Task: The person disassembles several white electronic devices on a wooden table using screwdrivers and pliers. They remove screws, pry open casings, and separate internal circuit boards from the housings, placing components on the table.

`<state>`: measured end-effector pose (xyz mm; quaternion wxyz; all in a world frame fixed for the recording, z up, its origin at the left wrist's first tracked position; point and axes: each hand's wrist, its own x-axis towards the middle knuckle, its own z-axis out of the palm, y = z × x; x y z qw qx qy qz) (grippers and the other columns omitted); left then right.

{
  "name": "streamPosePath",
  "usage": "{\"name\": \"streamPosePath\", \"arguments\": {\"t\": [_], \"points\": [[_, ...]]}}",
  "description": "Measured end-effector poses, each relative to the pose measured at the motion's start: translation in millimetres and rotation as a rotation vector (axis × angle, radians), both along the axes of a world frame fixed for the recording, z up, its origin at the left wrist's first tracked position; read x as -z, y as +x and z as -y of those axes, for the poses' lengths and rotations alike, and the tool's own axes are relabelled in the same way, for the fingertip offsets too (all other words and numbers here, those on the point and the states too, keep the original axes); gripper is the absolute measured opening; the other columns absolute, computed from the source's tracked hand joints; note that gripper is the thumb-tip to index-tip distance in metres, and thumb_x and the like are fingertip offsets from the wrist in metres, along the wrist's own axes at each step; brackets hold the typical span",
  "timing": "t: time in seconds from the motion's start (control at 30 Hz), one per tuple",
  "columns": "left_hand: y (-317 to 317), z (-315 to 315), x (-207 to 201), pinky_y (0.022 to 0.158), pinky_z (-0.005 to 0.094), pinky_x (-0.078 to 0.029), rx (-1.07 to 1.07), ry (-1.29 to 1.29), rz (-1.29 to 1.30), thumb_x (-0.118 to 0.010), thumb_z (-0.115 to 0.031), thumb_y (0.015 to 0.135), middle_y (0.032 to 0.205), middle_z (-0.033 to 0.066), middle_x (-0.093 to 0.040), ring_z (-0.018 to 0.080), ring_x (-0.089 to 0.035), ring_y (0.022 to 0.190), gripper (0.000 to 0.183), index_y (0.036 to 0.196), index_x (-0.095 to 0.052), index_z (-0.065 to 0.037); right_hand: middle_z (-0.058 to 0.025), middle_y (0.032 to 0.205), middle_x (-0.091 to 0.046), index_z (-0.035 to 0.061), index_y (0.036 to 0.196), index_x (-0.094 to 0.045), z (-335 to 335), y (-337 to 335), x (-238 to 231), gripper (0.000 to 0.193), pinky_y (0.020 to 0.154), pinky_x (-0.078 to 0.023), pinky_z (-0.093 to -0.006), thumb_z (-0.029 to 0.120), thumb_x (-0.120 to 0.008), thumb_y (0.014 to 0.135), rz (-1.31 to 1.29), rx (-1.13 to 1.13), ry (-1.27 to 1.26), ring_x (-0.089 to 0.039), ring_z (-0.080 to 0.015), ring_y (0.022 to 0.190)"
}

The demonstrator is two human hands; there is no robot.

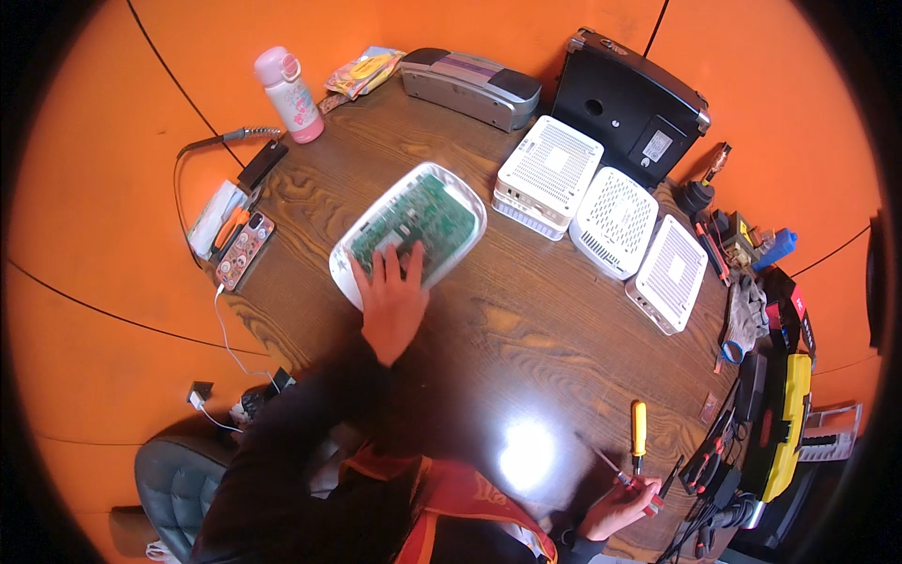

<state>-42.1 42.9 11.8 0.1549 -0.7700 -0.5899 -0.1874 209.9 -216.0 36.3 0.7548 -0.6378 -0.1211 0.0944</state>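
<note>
An opened white device shell with a green circuit board inside lies on the dark wooden table. My left hand rests flat on the near end of the board, fingers spread, gripping nothing. My right hand is at the table's near right edge, closed around a thin screwdriver whose shaft points up and to the left. An orange-handled screwdriver lies on the table just beyond that hand.
Three white vented boxes sit in a row at the right, behind them a black case and a grey device. A pink bottle, a phone, pliers, a glove and a yellow toolbox line the edges.
</note>
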Motion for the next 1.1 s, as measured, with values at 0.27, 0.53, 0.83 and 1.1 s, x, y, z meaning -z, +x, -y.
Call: {"name": "streamPosePath", "arguments": {"t": [0.27, 0.53, 0.83, 1.1], "points": [[34, -151, 3, 0.094, 0.0600, -0.029, -0.186, -0.004, -0.099, -0.065, -0.029, 0.072, 0.095, 0.0197, -0.059, 0.0389, -0.058, 0.089, 0.056, 0.123, -0.051, -0.009, -0.0008, 0.067, -0.036, 0.0083, 0.076, -0.039, -13, 8, 9, 0.028, 0.055, -0.039, -0.0227, 0.030, -0.046, 0.092, -0.062, 0.025, -0.007, -0.040, -0.0095, 0.060], [75, -129, -36, 0.098, 0.0667, -0.017, 0.157, 0.137, 0.102, -0.063, -0.032, 0.077, 0.134, 0.0353, -0.030, 0.0529, -0.025, 0.126, 0.070, 0.134, -0.035, -0.002, -0.0015, 0.069, -0.044, 0.0088, 0.081, -0.045, -15, 9, 14, 0.027, 0.055, -0.041, -0.0231, 0.034, -0.051, 0.089, -0.156, 0.036, -0.038, -0.047, -0.0097, 0.060], [166, -109, -40, 0.092, 0.0708, -0.021, 0.183, -0.231, 0.269, -0.073, -0.057, 0.059, 0.135, 0.0328, -0.024, 0.0498, -0.020, 0.126, 0.091, 0.133, -0.041, -0.014, 0.0012, 0.065, -0.044, 0.0080, 0.078, -0.045, -11, 9, 16, 0.026, 0.049, -0.030, -0.0173, 0.030, -0.052, 0.090, 0.019, -0.062, -0.073, -0.041, -0.0046, 0.056], [122, -127, -54, 0.092, 0.0453, -0.036, 0.330, -0.340, 0.631, -0.069, -0.044, 0.067, 0.121, 0.0202, -0.041, 0.0324, -0.039, 0.113, 0.069, 0.124, -0.052, -0.009, -0.0004, 0.066, -0.043, 0.0081, 0.078, -0.043, -5, 9, 15, 0.026, 0.052, -0.038, -0.0210, 0.029, -0.052, 0.090, 0.026, -0.085, 0.078, -0.046, -0.0087, 0.055]]}}
